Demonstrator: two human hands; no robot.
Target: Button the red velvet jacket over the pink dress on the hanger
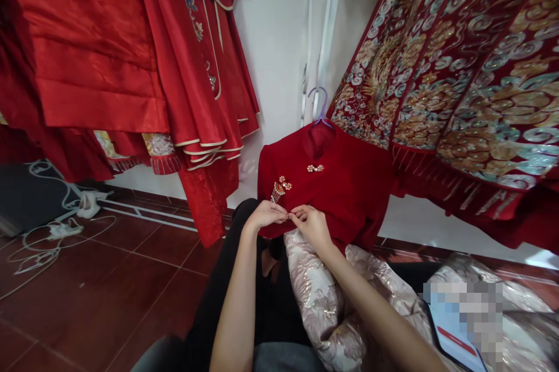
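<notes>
A dark red long-sleeved top (349, 174) hangs in front of me on a purple hanger (322, 110). It has a beaded ornament at the collar (315, 169) and a tasselled beaded brooch (279, 188) on its left part. Low on the top, just under the brooch, my left hand (267, 215) and my right hand (311, 225) meet, both with fingers pinched together. Whatever lies between the fingertips is too small to make out. Below my right hand, a shiny pale patterned fabric (318, 284) is draped over my lap.
Red garments (100, 52) hang at the left, and a heavily embroidered red garment (463, 75) hangs at the right. White cables and a power strip (65, 229) lie on the tiled floor (131, 284). A phone (456, 331) rests on the pale fabric at lower right.
</notes>
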